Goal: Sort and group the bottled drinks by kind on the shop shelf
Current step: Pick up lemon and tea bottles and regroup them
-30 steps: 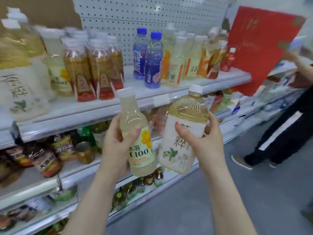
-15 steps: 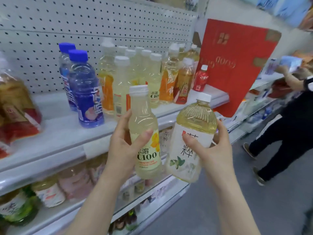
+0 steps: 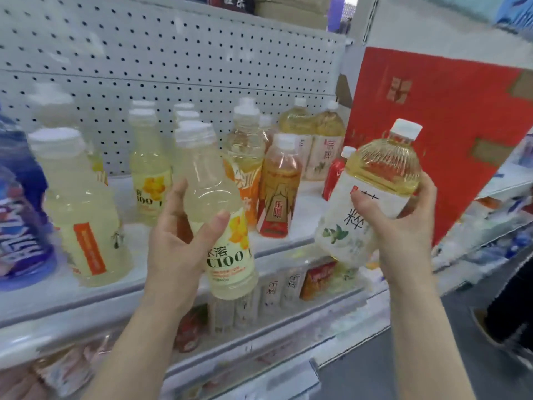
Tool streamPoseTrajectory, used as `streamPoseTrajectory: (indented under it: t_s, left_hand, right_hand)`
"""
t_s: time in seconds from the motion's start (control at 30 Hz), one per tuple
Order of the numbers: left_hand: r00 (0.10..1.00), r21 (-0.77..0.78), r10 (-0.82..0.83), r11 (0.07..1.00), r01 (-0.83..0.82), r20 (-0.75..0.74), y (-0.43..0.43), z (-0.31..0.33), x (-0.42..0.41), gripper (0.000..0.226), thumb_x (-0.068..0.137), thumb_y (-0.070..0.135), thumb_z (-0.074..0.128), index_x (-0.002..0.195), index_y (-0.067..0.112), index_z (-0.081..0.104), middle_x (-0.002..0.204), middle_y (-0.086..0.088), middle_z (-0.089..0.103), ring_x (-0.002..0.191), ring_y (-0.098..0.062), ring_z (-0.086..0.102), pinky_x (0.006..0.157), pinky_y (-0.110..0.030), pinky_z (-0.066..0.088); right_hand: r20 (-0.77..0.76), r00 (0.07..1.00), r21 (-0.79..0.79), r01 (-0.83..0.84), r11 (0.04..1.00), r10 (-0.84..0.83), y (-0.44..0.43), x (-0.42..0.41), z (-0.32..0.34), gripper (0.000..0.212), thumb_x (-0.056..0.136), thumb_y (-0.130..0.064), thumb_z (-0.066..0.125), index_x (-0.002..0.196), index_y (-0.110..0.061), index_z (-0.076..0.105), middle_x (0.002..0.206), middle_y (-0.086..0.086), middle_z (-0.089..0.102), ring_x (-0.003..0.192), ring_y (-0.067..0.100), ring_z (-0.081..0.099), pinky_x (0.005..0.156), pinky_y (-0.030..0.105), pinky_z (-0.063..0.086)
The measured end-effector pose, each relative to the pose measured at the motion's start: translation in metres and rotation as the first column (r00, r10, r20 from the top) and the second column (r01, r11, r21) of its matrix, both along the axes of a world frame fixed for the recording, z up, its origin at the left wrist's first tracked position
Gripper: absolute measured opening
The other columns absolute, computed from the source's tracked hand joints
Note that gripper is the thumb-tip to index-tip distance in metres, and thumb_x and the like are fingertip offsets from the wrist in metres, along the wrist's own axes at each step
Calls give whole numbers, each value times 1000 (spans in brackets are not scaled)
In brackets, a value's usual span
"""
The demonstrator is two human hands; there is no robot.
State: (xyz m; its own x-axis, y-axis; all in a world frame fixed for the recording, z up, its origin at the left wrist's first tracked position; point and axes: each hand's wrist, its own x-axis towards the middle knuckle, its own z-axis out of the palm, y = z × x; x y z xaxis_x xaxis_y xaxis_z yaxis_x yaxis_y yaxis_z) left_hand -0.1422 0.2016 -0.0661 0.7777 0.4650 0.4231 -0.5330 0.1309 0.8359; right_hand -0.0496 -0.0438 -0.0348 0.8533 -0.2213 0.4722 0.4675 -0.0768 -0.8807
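C100 bottle [image 3: 222, 255] cap-up, gripped in left hand [image 3: 178, 249]; tea bottle [image 3: 380, 168] right-tilted, gripped in right hand [image 3: 403, 226]

You get bright, even light with faint shadows, glints on the C100 bottle [image 3: 208, 183] and tea bottle [image 3: 383, 166], a blur-smeared blue bottle [image 3: 20, 226] and bowed edges.

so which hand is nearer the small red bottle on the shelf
Right. The right hand, gripping the tea bottle, is just right of the red bottle; the left hand, holding the C100 bottle, is farther left.
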Motion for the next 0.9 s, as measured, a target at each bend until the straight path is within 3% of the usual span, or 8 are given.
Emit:
streamPoseTrajectory:
  t_s: [0.13,0.27,0.4,0.53,0.63,0.7,0.77,0.9]
  left_hand:
    - [989,-41,150,988,-150,10,-28,3,21,83,56,55,90,129,31,59,113,4,73,98,-15,70,80,-31,58]
    - [954,-80,298,951,-299,-23,-51,2,30,107,51,58,91,142,19,49,112,6,73,98,-13,70,81,-30,59]
    - [920,-78,389,917,-391,-46,-62,-6,30,84,60,50,89,133,24,56,112,5,73,98,-13,70,82,-31,60]
    - [896,-39,436,897,-440,-82,-61,-7,34,96,52,61,89,133,21,55,113,3,73,100,-18,69,84,-34,59]
    - [889,-28,453,890,-456,-67,-60,-5,37,82,57,57,89,127,27,59,113,3,72,101,-18,68,85,-34,58]
    - [888,-25,455,889,-457,-61,-60,-6,37,70,63,47,85,126,29,59,113,3,72,100,-17,69,85,-35,58]
    - [884,-27,465,884,-467,-60,-62,-5,36,76,62,49,87,129,28,58,116,1,70,101,-18,69,84,-35,59]
    - [878,-26,479,877,-479,-22,-61,-8,31,60,77,29,77,134,26,56,119,2,71,102,-15,70,85,-33,60]
  right_hand:
    - [43,985,-85,-165,983,169,-3,78,4,86,75,-12,88,146,-19,38,124,-11,61,106,-9,62,91,18,50]
    - [-3,936,-132,-351,927,353,15,131,-9,85,75,-16,90,140,-34,39,131,-9,60,117,0,61,103,32,51]
    - [-7,914,-177,-400,899,405,31,159,-16,89,73,-23,91,138,-47,35,135,-18,54,122,-6,53,100,16,44]
    - [0,946,-328,-308,893,325,47,184,-16,99,73,-35,89,153,-30,31,150,-3,44,139,14,41,115,37,37]
    - [-64,948,-367,-314,875,313,57,198,-10,109,75,-33,88,159,-24,20,157,0,38,145,17,36,119,35,31]
    - [-87,949,-400,-311,862,302,62,209,-6,111,76,-32,88,160,-20,16,159,2,37,146,21,37,120,42,32]
    - [-127,948,-426,-317,847,291,65,216,2,111,79,-29,86,161,-17,13,161,4,36,147,24,37,120,46,33]
    - [-145,957,-538,-289,792,250,65,217,13,93,88,-9,76,159,-13,16,153,9,44,141,28,44,115,41,38]
